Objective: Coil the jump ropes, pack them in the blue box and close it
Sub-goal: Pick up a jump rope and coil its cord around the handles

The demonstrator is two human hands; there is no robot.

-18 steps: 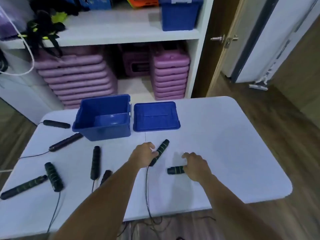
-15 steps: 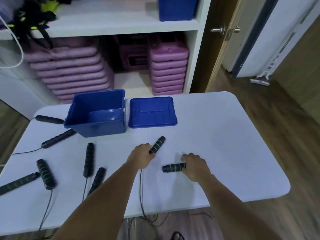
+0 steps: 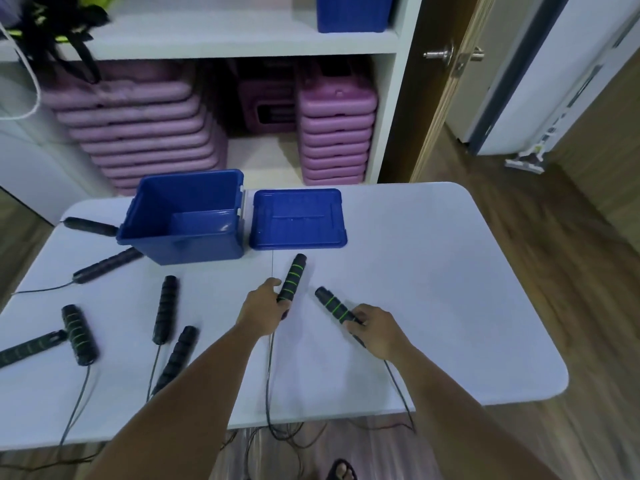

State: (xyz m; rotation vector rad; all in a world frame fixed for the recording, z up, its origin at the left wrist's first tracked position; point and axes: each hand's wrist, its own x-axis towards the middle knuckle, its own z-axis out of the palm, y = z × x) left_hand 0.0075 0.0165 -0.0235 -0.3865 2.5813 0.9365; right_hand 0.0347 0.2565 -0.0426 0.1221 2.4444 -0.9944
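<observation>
Our left hand (image 3: 263,306) is curled round the lower end of a green-ringed handle (image 3: 292,282), whose top points toward the far edge of the table (image 3: 433,289). Our right hand (image 3: 375,329) grips the second handle (image 3: 334,306) of what we take to be the same rope, its free end angled toward the first. Both lie near the middle of the table, just in front of the lid (image 3: 298,220). Their cords (image 3: 268,375) run back over the near edge and hang loose toward the floor.

We judge the task to be at its very start. The blue box (image 3: 194,252) stands open near the far left corner, and we see nothing in the part of its inside that shows. The lid lies flat just beside it on the right. No rope looks coiled. Six other handles (image 3: 165,308) lie spread over the left half of the table, which suggests three more ropes. All the coiling, the packing and the closing are yet to do.

We can read no writing or brand on the box, lid or handles. A dark panel on a purple case (image 3: 268,109) on the shelf behind is too blurred to read.
</observation>
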